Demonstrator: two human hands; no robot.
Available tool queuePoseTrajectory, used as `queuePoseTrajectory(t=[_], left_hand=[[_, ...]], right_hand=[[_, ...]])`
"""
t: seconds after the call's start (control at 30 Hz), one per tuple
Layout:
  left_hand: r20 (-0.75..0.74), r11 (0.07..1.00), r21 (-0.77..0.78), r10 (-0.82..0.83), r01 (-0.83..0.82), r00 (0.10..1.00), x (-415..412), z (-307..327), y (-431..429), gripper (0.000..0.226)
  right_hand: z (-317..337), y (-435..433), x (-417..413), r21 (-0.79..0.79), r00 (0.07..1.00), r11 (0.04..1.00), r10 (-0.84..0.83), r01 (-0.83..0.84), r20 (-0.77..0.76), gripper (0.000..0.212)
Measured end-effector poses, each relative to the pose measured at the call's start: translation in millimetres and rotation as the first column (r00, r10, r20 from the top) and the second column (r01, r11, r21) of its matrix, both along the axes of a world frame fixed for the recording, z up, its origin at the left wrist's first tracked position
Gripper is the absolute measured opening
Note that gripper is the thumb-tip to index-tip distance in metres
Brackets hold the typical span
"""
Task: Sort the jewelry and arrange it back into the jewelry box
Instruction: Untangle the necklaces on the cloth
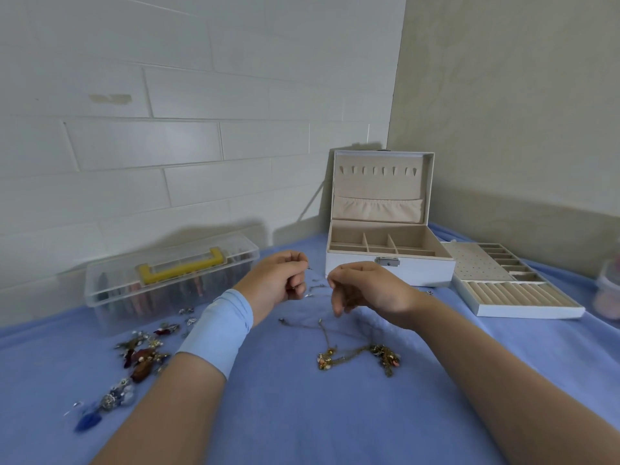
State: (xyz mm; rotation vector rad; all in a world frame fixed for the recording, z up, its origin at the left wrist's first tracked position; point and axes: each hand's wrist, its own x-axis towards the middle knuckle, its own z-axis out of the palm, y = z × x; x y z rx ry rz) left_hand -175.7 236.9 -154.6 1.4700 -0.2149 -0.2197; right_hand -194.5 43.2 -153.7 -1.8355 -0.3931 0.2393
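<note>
The white jewelry box (389, 266) stands open at the back, its lid upright and its beige compartments bare. My left hand (275, 278) is raised in front of it, pinching the end of a thin silver chain (315, 286). My right hand (362, 290) pinches the other end close by. Below my hands lies a tangle of gold necklaces (359, 357) with small charms. A pile of red, gold and blue earrings (141, 357) is spread at the left by my left forearm.
The box's removable white tray (513, 290) with ring rolls lies to the right of the box. A clear plastic case with a yellow handle (167, 276) stands at the back left. A blue cloth (302, 414) covers the surface. Walls close off the back.
</note>
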Motion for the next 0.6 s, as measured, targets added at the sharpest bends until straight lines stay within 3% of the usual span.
queuePoseTrajectory(t=[0.2, 0.33, 0.5, 0.6], left_hand=[[-0.065, 0.985, -0.173, -0.008, -0.003, 0.998, -2.8, 0.4, -2.7, 0.021], [-0.058, 0.992, -0.128, 0.007, -0.014, 0.998, -1.4, 1.5, -0.9, 0.023], [-0.06, 0.998, -0.044, 0.035, -0.038, 0.998, 2.1, 1.8, 0.0, 0.024], [-0.053, 0.997, 0.052, 0.057, -0.054, 0.997, 4.0, -0.4, 0.6, 0.022]], right_hand=[[0.4, -9.6, 2.8, -0.005, 0.999, 0.999, -0.042, 0.041, -0.027, 0.018], [1.5, -13.0, 2.4, -0.085, 0.989, 0.987, -0.127, 0.133, 0.07, 0.015], [-9.3, -15.7, 12.0, -0.212, 0.898, 0.907, -0.282, 0.364, 0.337, 0.009], [-12.5, -14.8, 16.5, -0.191, 0.868, 0.882, -0.348, 0.432, 0.355, 0.01]])
